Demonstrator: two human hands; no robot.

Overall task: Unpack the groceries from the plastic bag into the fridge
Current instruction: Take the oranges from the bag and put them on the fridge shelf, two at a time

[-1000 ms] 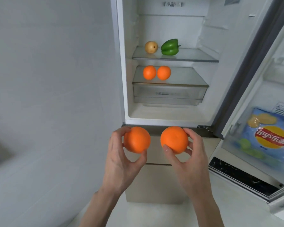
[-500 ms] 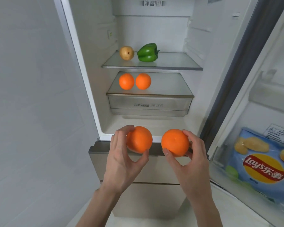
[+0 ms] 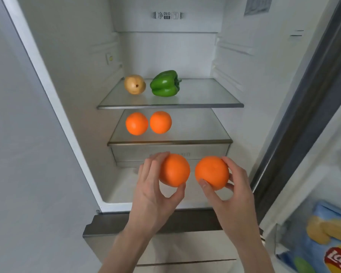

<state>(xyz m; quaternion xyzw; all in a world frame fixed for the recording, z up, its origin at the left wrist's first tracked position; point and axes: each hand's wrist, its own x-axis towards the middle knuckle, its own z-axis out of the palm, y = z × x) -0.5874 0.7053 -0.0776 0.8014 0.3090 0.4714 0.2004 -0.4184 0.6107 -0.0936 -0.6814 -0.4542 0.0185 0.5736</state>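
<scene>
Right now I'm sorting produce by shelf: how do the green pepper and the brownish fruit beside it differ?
The green pepper is glossy green and lobed; the brownish fruit is tan, smooth and round. The pepper looks larger and lies on its side, stem pointing right; the fruit shows a dark dimple toward the camera. Both rest on the upper glass shelf.

Bright, even light; wide-angle bending at edges; slight softness throughout.

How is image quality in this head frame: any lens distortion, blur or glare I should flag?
Head view: wide-angle bowing splays the fridge's left wall and the door outward; lighting inside is soft and even, with faint reflections of the two shelved oranges on the glass; the chip bag at the lower right corner looks soft and smeared; both hands, left and right, and their held oranges read sharp.
</scene>
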